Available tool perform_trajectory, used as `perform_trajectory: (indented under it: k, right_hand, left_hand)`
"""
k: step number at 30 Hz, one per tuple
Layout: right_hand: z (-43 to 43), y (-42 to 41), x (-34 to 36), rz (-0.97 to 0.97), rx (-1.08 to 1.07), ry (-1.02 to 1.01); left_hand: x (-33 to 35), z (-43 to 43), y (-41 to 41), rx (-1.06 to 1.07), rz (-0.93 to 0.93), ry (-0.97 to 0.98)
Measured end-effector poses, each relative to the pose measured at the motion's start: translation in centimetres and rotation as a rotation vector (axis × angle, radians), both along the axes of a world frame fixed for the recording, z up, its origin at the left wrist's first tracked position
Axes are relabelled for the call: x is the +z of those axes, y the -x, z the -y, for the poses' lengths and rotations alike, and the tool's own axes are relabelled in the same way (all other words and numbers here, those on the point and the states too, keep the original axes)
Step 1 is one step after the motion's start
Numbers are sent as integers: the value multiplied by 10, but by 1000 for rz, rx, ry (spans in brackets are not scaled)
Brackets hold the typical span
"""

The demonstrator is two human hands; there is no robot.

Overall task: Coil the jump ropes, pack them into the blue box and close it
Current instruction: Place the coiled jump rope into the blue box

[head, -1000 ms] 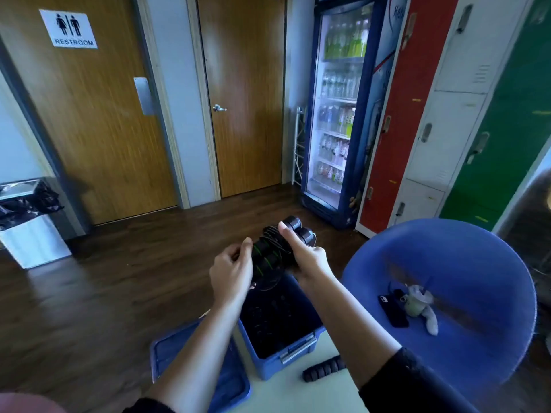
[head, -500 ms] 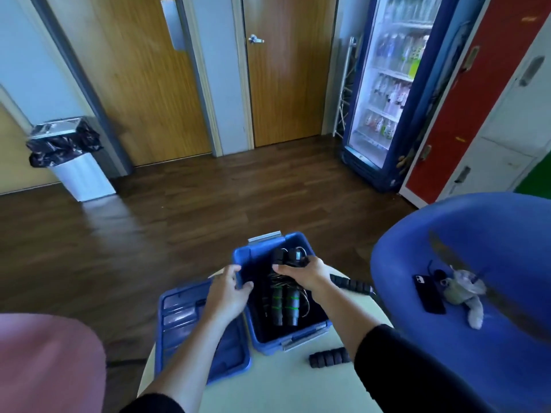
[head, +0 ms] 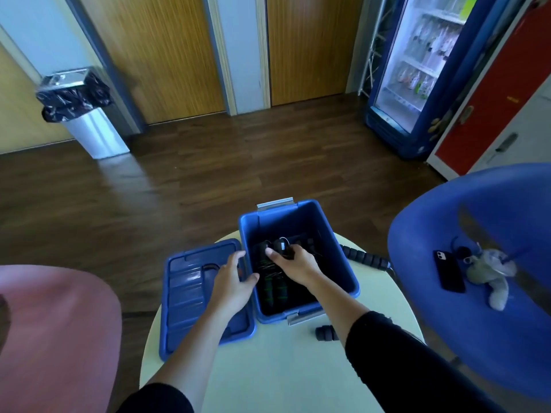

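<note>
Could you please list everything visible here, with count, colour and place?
blue box: one, blue, open on the table.
lid: one, blue, on the table left of the box.
coiled jump rope: one, black with green bands, inside the box.
loose rope handles: two, black, on the table, right of and in front of the box.
table: one, pale, round.
chair: one, blue, right.
phone: one, black, on the chair.
plush toy: one, grey, beside the phone.
bin: one, silver, by the doors.
drinks fridge: one, blue, far right.
left hand: on the box's left rim.
right hand: grips the coiled rope in the box.
</note>
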State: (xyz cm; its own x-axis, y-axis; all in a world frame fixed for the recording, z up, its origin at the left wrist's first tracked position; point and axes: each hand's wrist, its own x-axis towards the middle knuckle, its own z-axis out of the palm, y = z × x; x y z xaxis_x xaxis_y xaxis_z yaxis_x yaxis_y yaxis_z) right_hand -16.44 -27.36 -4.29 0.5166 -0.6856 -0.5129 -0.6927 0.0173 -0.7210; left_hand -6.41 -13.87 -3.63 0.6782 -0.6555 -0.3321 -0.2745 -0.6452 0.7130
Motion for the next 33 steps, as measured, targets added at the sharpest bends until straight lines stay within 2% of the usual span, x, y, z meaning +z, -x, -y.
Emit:
perform_trajectory:
  k: [8,12,18,33]
  right_hand:
    - [-4,5,-7,58,12,94]
    - [-11,6,-7,60,-11,76]
    - [-18,15,-4,14,-16,94]
    - [-44,16,0,-114,-60,308]
  left_hand:
    - [-6,-1,2,-3,-36,33]
    - [-7,-5,5,-11,-59,48]
    - [3,-9,8,-106,-10,18]
    - [16,-38,-1,-284,89,18]
